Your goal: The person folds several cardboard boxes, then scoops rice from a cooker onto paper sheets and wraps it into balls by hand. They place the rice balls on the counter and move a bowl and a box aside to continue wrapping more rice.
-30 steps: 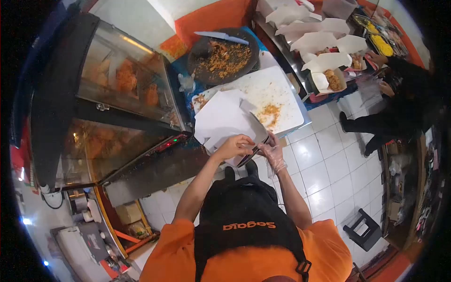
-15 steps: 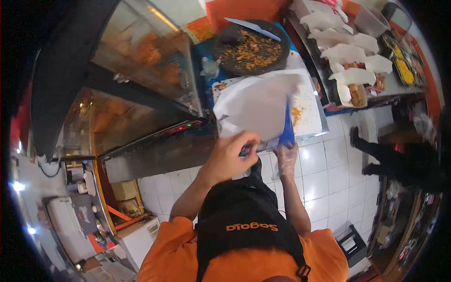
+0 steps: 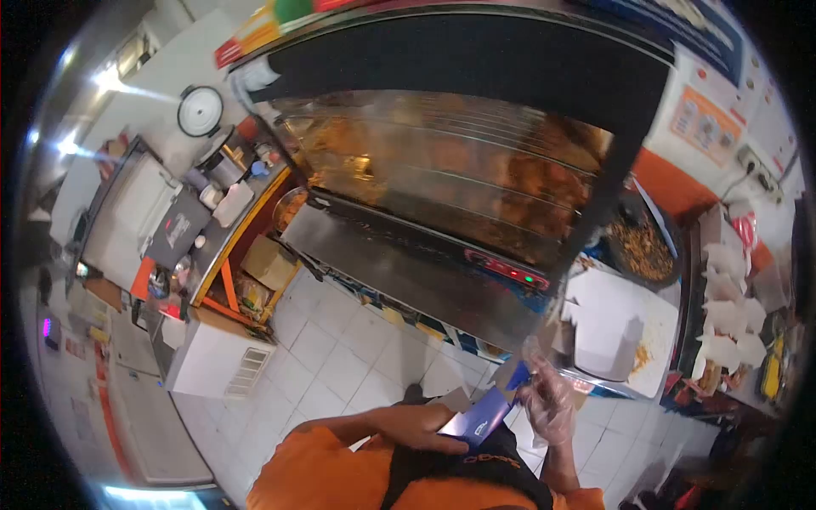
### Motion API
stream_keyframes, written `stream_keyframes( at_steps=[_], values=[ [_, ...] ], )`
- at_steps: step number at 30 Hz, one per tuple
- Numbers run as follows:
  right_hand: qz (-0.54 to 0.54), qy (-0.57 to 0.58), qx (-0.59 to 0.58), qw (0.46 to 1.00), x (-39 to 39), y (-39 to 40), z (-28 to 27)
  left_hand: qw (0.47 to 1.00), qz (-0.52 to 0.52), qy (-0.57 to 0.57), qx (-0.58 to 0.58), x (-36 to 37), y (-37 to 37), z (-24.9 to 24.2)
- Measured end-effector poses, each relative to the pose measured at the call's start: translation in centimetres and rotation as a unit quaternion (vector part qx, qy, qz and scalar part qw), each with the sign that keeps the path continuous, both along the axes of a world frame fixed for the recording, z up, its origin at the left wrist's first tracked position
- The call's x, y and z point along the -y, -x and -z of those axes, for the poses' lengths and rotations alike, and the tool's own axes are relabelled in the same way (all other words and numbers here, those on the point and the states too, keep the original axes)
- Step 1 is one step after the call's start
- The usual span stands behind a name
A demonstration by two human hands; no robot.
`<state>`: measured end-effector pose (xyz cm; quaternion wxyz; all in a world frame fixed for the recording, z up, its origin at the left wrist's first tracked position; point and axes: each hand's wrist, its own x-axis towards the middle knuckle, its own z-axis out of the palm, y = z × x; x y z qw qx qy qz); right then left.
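Observation:
A blue-and-white cardboard carton [image 3: 486, 418] is held low in front of my apron, tilted up to the right. My bare left hand [image 3: 422, 427] is closed on its lower left end. My right hand [image 3: 548, 399], in a clear plastic glove, has its fingers curled at the upper right end of the carton. Just beyond the right hand, a white sheet [image 3: 605, 336] lies on a white cutting board [image 3: 665, 330] with brown crumbs.
A glass-fronted warming cabinet [image 3: 450, 170] with fried food stands ahead, above a metal ledge [image 3: 399, 280]. At right are a dark round board [image 3: 642, 242] with chopped food, a knife [image 3: 656, 212] and several paper-lined boxes [image 3: 727, 314]. A rice cooker [image 3: 201, 110] sits far left.
My view has swung left toward the cabinet. The blue carton has come down close to my body, and the white sheet now lies on the cutting board.

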<state>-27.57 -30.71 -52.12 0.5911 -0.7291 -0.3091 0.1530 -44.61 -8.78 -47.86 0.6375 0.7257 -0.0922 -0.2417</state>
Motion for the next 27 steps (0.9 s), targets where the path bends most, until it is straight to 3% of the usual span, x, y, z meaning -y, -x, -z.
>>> stream_keyframes(
  at_steps=[1, 3, 5, 8, 9, 11, 12, 13, 14, 15, 16, 18, 21, 22, 24, 25, 26, 27],
  values=[
    [-0.108, 0.024, 0.066, 0.992, -1.9, -0.4, -1.5, 0.997, -0.028, -0.071, 0.015, -0.7, 1.7, 0.0],
    [-0.189, 0.066, 0.030, 0.979, -6.1, 1.7, -3.4, 0.986, -0.124, -0.056, 0.094, -3.2, 5.8, 0.1],
    [-0.286, 0.052, 0.053, 0.955, -9.7, 4.0, -3.2, 0.992, -0.043, -0.027, -0.114, -8.4, 9.4, -0.9],
    [-0.454, -0.019, 0.160, 0.876, -15.8, 8.4, -6.3, 0.976, -0.103, 0.095, -0.166, -12.0, 15.8, 2.8],
    [-0.491, -0.019, 0.112, 0.864, -17.3, 10.2, -5.9, 0.968, -0.141, 0.088, -0.186, -12.5, 17.8, 4.7],
    [-0.526, 0.091, 0.230, 0.814, -20.1, 13.0, -6.2, 0.977, -0.152, 0.053, -0.136, -13.5, 20.5, 5.0],
    [-0.526, 0.095, 0.250, 0.808, -21.3, 14.1, -6.1, 0.980, -0.161, 0.035, -0.108, -14.0, 21.4, 4.9],
    [-0.510, 0.083, 0.262, 0.815, -22.0, 14.8, -6.6, 0.966, -0.256, 0.028, -0.010, -13.1, 21.8, 4.0],
    [-0.495, 0.075, 0.282, 0.819, -22.6, 15.4, -7.0, 0.960, -0.266, 0.074, -0.056, -13.5, 22.7, 4.0],
    [-0.445, 0.169, 0.334, 0.814, -23.1, 16.4, -6.1, 0.948, -0.278, 0.118, -0.102, -13.9, 23.6, 4.0],
    [-0.363, 0.103, 0.335, 0.863, -23.1, 17.3, -6.2, 0.947, -0.263, 0.139, -0.117, -14.4, 24.6, 5.7],
    [-0.409, 0.124, 0.288, 0.857, -23.6, 18.8, -5.5, 0.951, -0.264, 0.149, -0.057, -14.8, 25.2, 6.4],
    [-0.516, 0.062, 0.231, 0.822, -24.2, 19.4, -4.9, 0.974, -0.208, 0.093, 0.003, -16.5, 25.6, 6.9],
    [-0.504, 0.082, 0.247, 0.823, -24.3, 19.3, -5.4, 0.981, -0.181, 0.061, 0.021, -17.2, 25.4, 6.8],
    [-0.485, 0.118, 0.281, 0.820, -24.6, 19.7, -7.4, 0.967, -0.228, 0.071, -0.086, -17.7, 24.5, 5.5],
    [-0.438, 0.111, 0.369, 0.812, -24.7, 20.2, -8.3, 0.954, -0.258, 0.075, -0.133, -18.0, 23.7, 4.8],
    [-0.427, 0.152, 0.445, 0.773, -24.9, 21.1, -8.9, 0.964, -0.254, 0.062, -0.043, -18.2, 22.9, 4.9],
    [-0.436, 0.214, 0.440, 0.755, -24.9, 21.9, -8.0, 0.967, -0.248, 0.044, 0.045, -18.6, 22.0, 5.4]
  ],
)
